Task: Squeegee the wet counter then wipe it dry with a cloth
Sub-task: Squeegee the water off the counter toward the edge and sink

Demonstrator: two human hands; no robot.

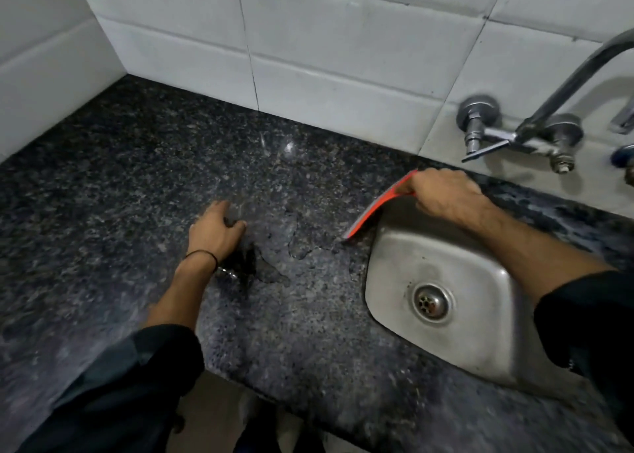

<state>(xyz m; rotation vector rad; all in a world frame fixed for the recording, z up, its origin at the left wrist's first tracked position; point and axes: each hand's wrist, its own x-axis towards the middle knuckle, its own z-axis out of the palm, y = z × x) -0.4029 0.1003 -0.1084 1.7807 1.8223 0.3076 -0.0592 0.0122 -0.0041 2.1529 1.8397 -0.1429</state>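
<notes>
A dark speckled granite counter (130, 184) fills the view, with a shallow puddle of water (284, 243) near its middle. My right hand (446, 195) grips a red squeegee (374, 209) whose blade rests on the counter at the left rim of the sink, slanting from the back wall toward me. My left hand (216, 233) lies flat on the counter at the puddle's left edge, fingers slightly spread and holding nothing. No cloth is in view.
A steel sink (480, 349) with a round drain (431, 302) is set into the counter on the right. A chrome tap (521, 133) juts from the white tiled wall (343, 57) above it. The counter's front edge runs along the bottom, with floor below.
</notes>
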